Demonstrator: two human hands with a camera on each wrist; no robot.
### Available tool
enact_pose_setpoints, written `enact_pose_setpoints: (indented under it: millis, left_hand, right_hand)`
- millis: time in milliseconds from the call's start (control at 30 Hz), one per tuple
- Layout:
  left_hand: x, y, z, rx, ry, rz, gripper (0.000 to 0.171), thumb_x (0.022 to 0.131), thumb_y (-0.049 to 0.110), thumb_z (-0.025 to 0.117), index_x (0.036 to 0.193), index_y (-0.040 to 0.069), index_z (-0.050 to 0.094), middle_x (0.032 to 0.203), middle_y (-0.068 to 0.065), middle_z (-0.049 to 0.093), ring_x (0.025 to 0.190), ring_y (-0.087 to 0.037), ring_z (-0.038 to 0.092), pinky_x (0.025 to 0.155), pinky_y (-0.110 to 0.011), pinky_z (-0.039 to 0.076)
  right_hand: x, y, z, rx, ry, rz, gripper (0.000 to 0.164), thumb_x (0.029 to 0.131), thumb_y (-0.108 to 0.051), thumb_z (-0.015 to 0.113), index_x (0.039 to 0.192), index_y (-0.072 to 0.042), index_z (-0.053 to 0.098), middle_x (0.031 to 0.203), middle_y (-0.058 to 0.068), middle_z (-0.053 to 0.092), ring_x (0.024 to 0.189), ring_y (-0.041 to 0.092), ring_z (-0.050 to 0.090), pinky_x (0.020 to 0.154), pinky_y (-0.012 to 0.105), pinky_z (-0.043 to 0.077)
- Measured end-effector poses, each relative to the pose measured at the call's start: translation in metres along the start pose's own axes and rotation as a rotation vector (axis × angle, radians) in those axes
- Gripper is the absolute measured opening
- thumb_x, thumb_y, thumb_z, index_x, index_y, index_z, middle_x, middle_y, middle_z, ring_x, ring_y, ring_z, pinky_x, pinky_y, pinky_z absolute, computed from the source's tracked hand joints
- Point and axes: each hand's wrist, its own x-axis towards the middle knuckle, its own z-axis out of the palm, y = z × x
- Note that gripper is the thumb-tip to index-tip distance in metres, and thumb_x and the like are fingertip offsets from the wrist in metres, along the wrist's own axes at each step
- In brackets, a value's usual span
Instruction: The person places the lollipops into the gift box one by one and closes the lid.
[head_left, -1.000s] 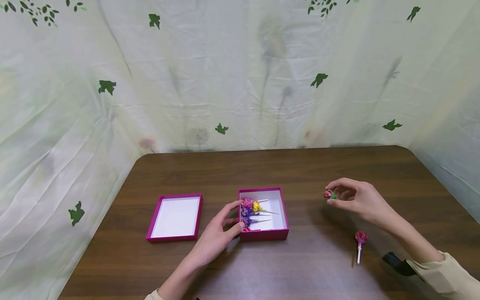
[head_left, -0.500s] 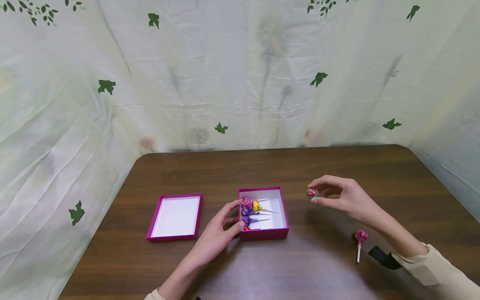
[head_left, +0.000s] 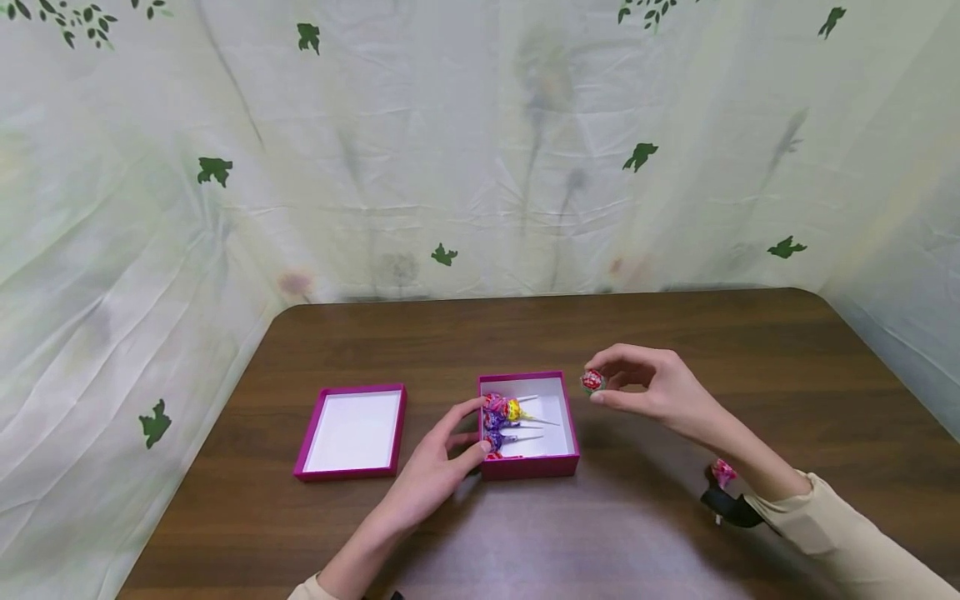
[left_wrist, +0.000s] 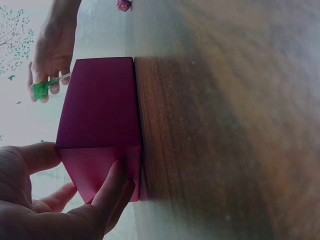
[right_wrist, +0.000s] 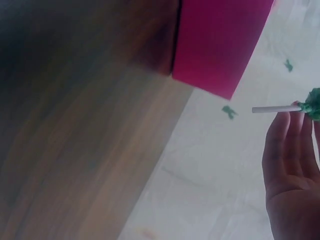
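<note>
My right hand (head_left: pixel 645 383) pinches a lollipop (head_left: pixel 592 382) with a red and green wrapper, just right of a magenta box (head_left: pixel 528 468). In the right wrist view its white stick (right_wrist: pixel 275 109) points towards the box. The box is uncovered, with a white inside. Several lollipops (head_left: pixel 495 422) in purple, pink, red and yellow wrappers lie along its left side, sticks to the right. My left hand (head_left: pixel 435 475) holds the box at its left wall, thumb and index finger at the rim. In the left wrist view, other fingers (left_wrist: pixel 111 187) press the outer wall.
A magenta lid (head_left: pixel 352 433), white inside up, lies left of the box. One pink lollipop (head_left: pixel 724 472) lies on the brown table (head_left: pixel 600 533), partly hidden by a black wrist device (head_left: pixel 731 507). A pale patterned curtain (head_left: pixel 480 150) hangs behind the table.
My right hand has moved left with the red and green lollipop, close to the box. Its wrist now covers part of the pink lollipop. The left hand stays at the box.
</note>
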Motion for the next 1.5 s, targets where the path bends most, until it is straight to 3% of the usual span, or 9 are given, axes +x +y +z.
enact_pose_setpoints:
  millis: [300, 500, 667, 867, 1000, 1133, 1500]
  left_hand:
    - [0.001, 0.0, 0.0, 0.003, -0.004, 0.002, 0.054, 0.096, 0.024, 0.065, 0.145, 0.031, 0.045, 0.148, -0.003, 0.044, 0.123, -0.028, 0.054, 0.092, -0.05, 0.046]
    - [0.001, 0.0, 0.0, 0.008, 0.001, 0.023, 0.054, 0.096, 0.024, 0.065, 0.145, 0.03, 0.045, 0.148, -0.004, 0.044, 0.122, -0.027, 0.056, 0.093, -0.051, 0.046]
    - [0.001, -0.001, 0.001, 0.015, 0.0, 0.03, 0.054, 0.096, 0.023, 0.065, 0.146, 0.029, 0.045, 0.148, -0.004, 0.044, 0.122, -0.027, 0.056, 0.092, -0.051, 0.046]
    - [0.001, 0.0, 0.002, 0.013, -0.005, 0.022, 0.054, 0.096, 0.024, 0.064, 0.146, 0.029, 0.044, 0.147, -0.006, 0.045, 0.122, -0.028, 0.056, 0.091, -0.051, 0.047]
    - [0.001, 0.0, 0.001, 0.001, -0.006, 0.027, 0.053, 0.096, 0.023, 0.064, 0.146, 0.029, 0.045, 0.146, -0.006, 0.047, 0.122, -0.028, 0.056, 0.09, -0.05, 0.048]
    - [0.0, 0.0, 0.001, -0.007, -0.009, 0.033, 0.053, 0.096, 0.022, 0.064, 0.146, 0.028, 0.045, 0.145, -0.006, 0.047, 0.122, -0.028, 0.056, 0.089, -0.049, 0.048]
    - [0.0, -0.001, 0.001, -0.016, -0.006, 0.039, 0.053, 0.096, 0.022, 0.065, 0.145, 0.029, 0.045, 0.145, -0.004, 0.047, 0.122, -0.027, 0.056, 0.089, -0.047, 0.047]
  right_hand:
    - [0.015, -0.009, 0.018, 0.113, -0.031, -0.019, 0.033, 0.078, -0.004, 0.082, 0.106, -0.013, 0.069, 0.102, 0.006, 0.068, 0.084, 0.026, 0.067, 0.076, 0.035, 0.055]
    - [0.027, -0.011, 0.033, 0.108, -0.098, -0.041, 0.032, 0.08, -0.009, 0.082, 0.109, -0.012, 0.068, 0.104, 0.004, 0.068, 0.084, 0.024, 0.065, 0.073, 0.036, 0.055]
    - [0.035, -0.001, 0.044, 0.026, -0.157, -0.003, 0.033, 0.08, -0.018, 0.084, 0.109, -0.012, 0.069, 0.099, 0.0, 0.068, 0.083, 0.02, 0.064, 0.07, 0.035, 0.054]
    - [0.039, 0.012, 0.054, -0.14, -0.224, 0.008, 0.029, 0.08, -0.027, 0.084, 0.105, -0.022, 0.071, 0.092, -0.009, 0.069, 0.082, 0.016, 0.065, 0.062, 0.033, 0.048]
    - [0.042, 0.017, 0.059, -0.189, -0.279, -0.052, 0.026, 0.08, -0.022, 0.083, 0.104, -0.024, 0.071, 0.097, -0.013, 0.068, 0.083, 0.011, 0.066, 0.07, 0.032, 0.051]
    - [0.044, 0.02, 0.064, -0.222, -0.329, -0.042, 0.027, 0.08, -0.018, 0.083, 0.105, -0.021, 0.072, 0.099, -0.015, 0.067, 0.084, 0.008, 0.065, 0.079, 0.034, 0.052]
    - [0.049, 0.02, 0.079, -0.38, -0.299, 0.02, 0.027, 0.075, -0.021, 0.086, 0.099, -0.022, 0.073, 0.088, -0.02, 0.067, 0.075, 0.004, 0.064, 0.068, 0.027, 0.05]
